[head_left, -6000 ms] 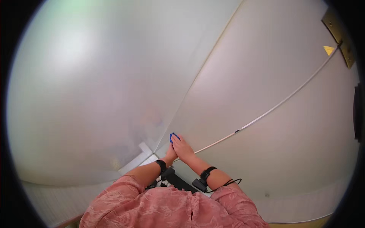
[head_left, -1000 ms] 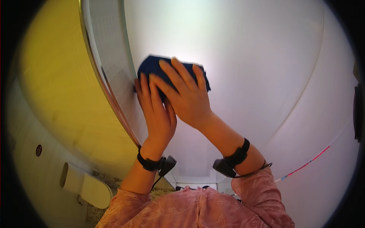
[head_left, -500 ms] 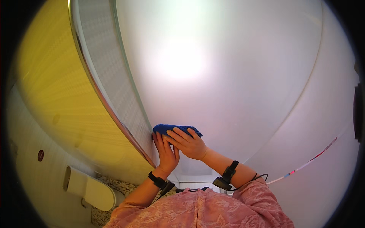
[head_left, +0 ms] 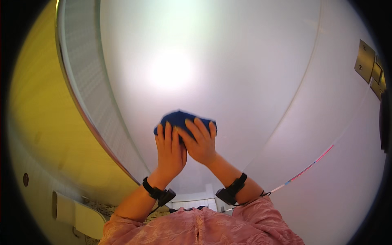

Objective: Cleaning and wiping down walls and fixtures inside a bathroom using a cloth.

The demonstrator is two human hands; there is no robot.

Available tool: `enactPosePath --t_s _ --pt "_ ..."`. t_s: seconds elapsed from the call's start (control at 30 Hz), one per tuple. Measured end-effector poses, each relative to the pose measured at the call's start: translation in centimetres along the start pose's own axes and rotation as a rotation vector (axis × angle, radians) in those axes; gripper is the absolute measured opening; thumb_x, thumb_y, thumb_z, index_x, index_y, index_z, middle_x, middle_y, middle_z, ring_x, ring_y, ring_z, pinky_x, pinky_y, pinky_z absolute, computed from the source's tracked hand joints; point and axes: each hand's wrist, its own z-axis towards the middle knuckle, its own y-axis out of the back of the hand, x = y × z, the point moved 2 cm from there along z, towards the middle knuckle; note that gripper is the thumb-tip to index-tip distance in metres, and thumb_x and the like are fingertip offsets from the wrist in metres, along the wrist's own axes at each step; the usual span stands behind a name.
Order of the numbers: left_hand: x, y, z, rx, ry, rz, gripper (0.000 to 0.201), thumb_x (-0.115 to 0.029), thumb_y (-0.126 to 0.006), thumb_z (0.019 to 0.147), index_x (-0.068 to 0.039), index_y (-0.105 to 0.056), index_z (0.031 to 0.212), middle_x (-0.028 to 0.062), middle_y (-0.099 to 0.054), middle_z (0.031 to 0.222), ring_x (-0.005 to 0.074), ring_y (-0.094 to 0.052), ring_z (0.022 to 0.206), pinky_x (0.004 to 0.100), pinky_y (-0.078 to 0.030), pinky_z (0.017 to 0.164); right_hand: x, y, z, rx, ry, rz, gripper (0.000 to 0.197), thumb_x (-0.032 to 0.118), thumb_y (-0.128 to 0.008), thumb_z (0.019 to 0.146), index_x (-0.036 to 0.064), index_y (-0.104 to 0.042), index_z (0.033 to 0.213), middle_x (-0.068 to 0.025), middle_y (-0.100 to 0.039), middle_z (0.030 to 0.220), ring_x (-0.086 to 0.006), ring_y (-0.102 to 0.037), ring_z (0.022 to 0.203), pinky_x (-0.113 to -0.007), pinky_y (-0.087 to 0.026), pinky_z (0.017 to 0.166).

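Observation:
A folded blue cloth (head_left: 178, 118) lies against a large smooth whitish panel (head_left: 245, 77), in the middle of the head view. My left hand (head_left: 169, 152) holds the cloth's left part, its fingers pointing up over it. On the cloth's right part is my right hand (head_left: 201, 143), its fingers slightly spread and gripping the fabric. The two hands almost touch between thumb and fingers. The palm sides and the cloth's underside are hidden. Each forearm wears a black strap with a small device.
Left of the panel runs a grey textured strip (head_left: 83, 61) with a metal edge, beside a yellow-lit wall (head_left: 36, 102). A white toilet (head_left: 87, 220) stands at lower left. A metal hinge (head_left: 364, 61) sits at far right, above a thin red-and-white strip (head_left: 310, 165).
Both hands and the cloth have moved away from the grey strip and a little upward on the panel. The cloth looks more spread out. The view has shifted right, bringing the hinge in.

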Motion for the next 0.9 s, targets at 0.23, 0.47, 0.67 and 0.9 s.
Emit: enactPosePath --t_s 0.23,0.47,0.67,0.9 --pt "-0.1 -1.8 -0.2 0.065 -0.086 -0.048 0.067 -0.002 -0.063 0.086 0.013 -0.033 0.143 0.0370 -0.027 0.151 0.0624 -0.025 0.137 0.0705 -0.024 0.108 -2.3 -0.1 -2.6 -0.009 0.053 -0.094 0.024 0.018 -0.067 0.089 0.0199 -0.073 0.112 -0.0064 -0.060 0.129 -0.0280 -0.051 0.128 -0.050 -0.021 0.116" --pt "-3.1 0.9 4.4 -0.041 -0.154 -0.055 0.064 -0.005 -0.062 0.086 0.008 -0.039 0.144 0.0292 -0.030 0.154 0.0523 -0.028 0.141 0.0639 -0.025 0.110 -2.1 3.9 1.5 -0.150 -0.008 -0.147 0.027 0.016 -0.064 0.090 0.0145 -0.071 0.116 -0.0088 -0.058 0.135 -0.0282 -0.051 0.129 -0.050 -0.023 0.116" --pt "-4.4 -2.0 0.9 0.089 -0.246 -0.037 0.060 -0.011 -0.065 0.085 0.005 -0.046 0.141 0.0251 -0.038 0.152 0.0470 -0.033 0.141 0.0596 -0.030 0.109 -3.7 3.4 -6.4 -0.133 -0.102 -0.175 0.024 0.017 -0.064 0.093 0.0109 -0.070 0.115 -0.0132 -0.054 0.137 -0.0337 -0.047 0.132 -0.054 -0.022 0.117" --pt "-6.0 -2.4 1.5 0.174 -0.357 -0.013 0.055 -0.014 -0.062 0.087 0.004 -0.050 0.138 0.0191 -0.039 0.154 0.0379 -0.030 0.147 0.0517 -0.024 0.116 -5.5 4.1 -8.8 -0.175 -0.139 -0.265 0.030 0.024 -0.055 0.101 0.0062 -0.063 0.123 -0.0204 -0.051 0.137 -0.0408 -0.045 0.131 -0.059 -0.026 0.113"
